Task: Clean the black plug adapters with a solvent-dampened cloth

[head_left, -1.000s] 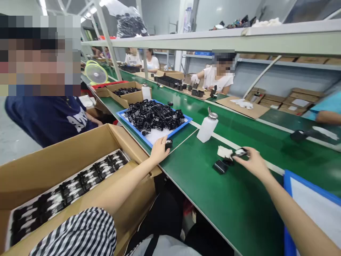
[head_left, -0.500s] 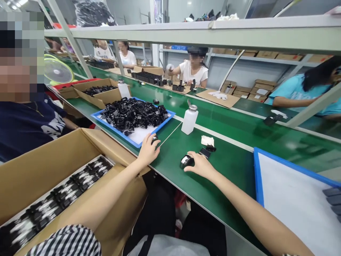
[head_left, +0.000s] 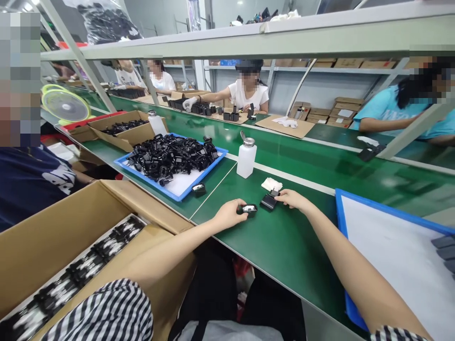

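Busy assembly line with a green conveyor belt (head_left: 284, 246), early in the pile by the look of it: left hand (head_left: 229, 215) gripping a small black part (head_left: 248, 208) near the front edge, right hand (head_left: 293, 199) pinching a second black piece (head_left: 268, 201) just beside, blue tray (head_left: 213, 166) at the back left loaded with black parts (head_left: 170, 154), white-lined tray (head_left: 391, 246) at the right edge mostly bare.

The green bench (head_left: 284, 246) carries a blue tray (head_left: 185, 187), a white bottle (head_left: 246, 160) and a cloth (head_left: 271, 184).

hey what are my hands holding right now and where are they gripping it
The left hand grips a small black part by its near end. The right hand touches the far edge of another black part; a firm hold cannot be told.
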Available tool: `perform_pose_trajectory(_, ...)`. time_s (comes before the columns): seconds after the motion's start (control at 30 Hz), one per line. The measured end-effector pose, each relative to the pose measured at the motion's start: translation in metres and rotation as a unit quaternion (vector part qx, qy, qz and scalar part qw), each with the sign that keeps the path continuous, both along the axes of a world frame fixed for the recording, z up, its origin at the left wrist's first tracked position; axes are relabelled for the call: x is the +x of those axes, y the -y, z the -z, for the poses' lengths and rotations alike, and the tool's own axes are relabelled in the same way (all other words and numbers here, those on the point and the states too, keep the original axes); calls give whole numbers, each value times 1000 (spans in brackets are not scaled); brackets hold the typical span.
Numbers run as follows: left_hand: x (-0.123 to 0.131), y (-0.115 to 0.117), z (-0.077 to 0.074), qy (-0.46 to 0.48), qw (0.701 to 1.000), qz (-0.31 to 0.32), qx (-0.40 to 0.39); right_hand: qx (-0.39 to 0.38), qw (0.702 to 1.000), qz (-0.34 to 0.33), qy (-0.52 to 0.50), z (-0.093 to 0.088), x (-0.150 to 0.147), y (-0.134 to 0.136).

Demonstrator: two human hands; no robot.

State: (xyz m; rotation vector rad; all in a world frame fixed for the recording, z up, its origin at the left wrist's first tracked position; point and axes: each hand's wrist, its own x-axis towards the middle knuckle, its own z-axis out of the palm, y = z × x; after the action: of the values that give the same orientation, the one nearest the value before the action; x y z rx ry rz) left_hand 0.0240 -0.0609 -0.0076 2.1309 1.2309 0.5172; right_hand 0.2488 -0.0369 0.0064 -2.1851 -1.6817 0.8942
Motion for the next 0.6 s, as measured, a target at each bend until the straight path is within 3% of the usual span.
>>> perform_pose_trajectory(0.23,-4,-12,15,94,994,32,-35,46,997,43,-53,2,-9,-7)
perform_pose_trajectory(0.6,-4,-12,13,81,994,54,-52,17,969,64,-237,2,2,1)
